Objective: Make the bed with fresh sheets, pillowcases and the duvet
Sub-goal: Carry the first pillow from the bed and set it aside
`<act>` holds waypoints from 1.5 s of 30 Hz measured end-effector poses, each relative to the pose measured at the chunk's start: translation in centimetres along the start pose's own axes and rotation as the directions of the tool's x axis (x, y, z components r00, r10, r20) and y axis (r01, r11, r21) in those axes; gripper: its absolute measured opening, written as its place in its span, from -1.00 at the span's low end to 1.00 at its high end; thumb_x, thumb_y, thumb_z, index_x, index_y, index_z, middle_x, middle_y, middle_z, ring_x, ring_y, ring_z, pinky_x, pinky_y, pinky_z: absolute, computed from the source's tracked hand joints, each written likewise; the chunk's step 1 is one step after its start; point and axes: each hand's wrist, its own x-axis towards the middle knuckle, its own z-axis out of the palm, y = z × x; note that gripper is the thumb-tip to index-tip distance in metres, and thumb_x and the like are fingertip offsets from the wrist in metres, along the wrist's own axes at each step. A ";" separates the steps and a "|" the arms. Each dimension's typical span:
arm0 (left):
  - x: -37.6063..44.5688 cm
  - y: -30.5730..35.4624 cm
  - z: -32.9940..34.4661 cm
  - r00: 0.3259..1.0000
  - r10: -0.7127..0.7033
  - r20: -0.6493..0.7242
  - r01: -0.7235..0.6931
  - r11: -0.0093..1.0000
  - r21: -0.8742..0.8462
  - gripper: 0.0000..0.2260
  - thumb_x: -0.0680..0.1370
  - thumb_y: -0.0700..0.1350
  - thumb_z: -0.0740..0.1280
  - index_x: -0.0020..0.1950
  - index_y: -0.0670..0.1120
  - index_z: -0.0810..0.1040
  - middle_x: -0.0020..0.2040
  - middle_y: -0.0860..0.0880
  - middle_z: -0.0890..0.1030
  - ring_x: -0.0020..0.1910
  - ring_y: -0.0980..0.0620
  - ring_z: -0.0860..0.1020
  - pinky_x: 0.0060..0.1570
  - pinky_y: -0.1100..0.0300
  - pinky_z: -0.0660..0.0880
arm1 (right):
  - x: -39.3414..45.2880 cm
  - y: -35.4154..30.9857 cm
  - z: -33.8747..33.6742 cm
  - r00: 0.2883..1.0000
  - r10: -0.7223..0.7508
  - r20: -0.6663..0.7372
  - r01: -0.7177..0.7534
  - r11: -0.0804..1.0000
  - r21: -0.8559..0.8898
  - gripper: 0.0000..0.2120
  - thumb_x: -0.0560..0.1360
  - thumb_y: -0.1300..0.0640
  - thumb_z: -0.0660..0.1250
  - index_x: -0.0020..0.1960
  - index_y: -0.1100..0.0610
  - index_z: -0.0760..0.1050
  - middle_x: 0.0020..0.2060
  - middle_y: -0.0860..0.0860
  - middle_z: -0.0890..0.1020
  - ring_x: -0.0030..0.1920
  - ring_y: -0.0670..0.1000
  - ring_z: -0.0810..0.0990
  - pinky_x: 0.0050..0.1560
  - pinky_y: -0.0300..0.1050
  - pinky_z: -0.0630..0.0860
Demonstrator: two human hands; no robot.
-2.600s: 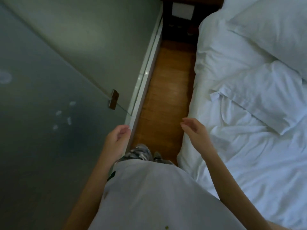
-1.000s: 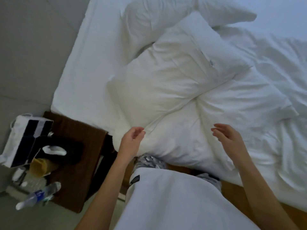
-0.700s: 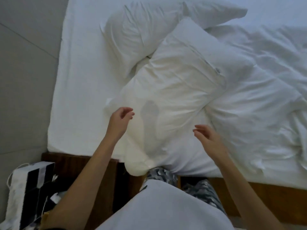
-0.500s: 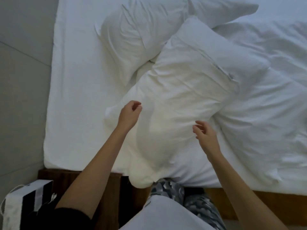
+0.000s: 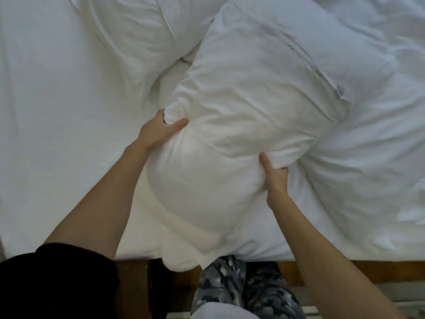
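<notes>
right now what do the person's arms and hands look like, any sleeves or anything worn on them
Both forearms are bare down to the wrists. The left hand and right hand show no gloves, rings, watch or bands. A dark black sleeve shows at the lower left, by the upper left arm. No right sleeve is in view.

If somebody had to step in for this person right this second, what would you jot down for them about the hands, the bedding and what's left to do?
Left hand: grips the left edge of the near pillow, thumb on top.
Right hand: grips the pillow's right edge, thumb up against it.
Near pillow: lies at the bed's near edge, its lower corner hanging over the wooden frame. A second pillow lies behind it at upper left.
Duvet: crumpled on the right.
Sheet: white, fairly smooth on the left.
Done: hard to tell; whether this linen is fresh cannot be seen.
Left: handle this pillow, sort the pillowcases, spread the duvet.
</notes>
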 end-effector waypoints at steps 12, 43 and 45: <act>-10.5 4.9 0.5 0.993 0.107 -0.057 -0.121 0.879 -0.460 -0.58 0.46 -0.05 0.47 0.28 0.02 0.45 0.07 0.11 0.57 -0.03 0.23 0.56 -0.11 0.35 0.46 | -4.5 -5.7 -5.5 0.983 -0.178 -0.046 0.184 0.958 0.218 -0.63 0.37 0.19 0.51 0.14 0.12 0.52 0.08 0.03 0.64 -0.02 -0.06 0.64 0.10 -0.04 0.57; -55.8 35.4 45.4 0.793 0.601 0.105 -0.537 0.770 -0.345 -0.21 0.41 0.00 0.47 0.53 0.05 0.13 0.27 0.18 0.34 0.09 0.33 0.44 0.07 0.39 0.37 | -19.2 4.4 -77.2 0.794 -0.368 -0.483 0.541 0.790 0.288 -0.54 0.32 0.14 0.55 0.15 0.09 0.45 0.02 -0.08 0.55 0.03 -0.04 0.54 0.00 -0.20 0.45; -56.8 37.7 48.7 0.740 0.646 0.187 -0.593 0.758 -0.271 -0.20 0.36 0.04 0.48 0.52 0.09 0.17 0.33 0.16 0.32 0.25 0.18 0.40 0.22 0.27 0.34 | -18.8 5.6 -80.9 0.768 -0.350 -0.536 0.550 0.789 0.274 -0.46 0.35 0.12 0.53 0.25 0.10 0.40 0.04 -0.12 0.50 0.07 -0.07 0.47 0.07 -0.21 0.37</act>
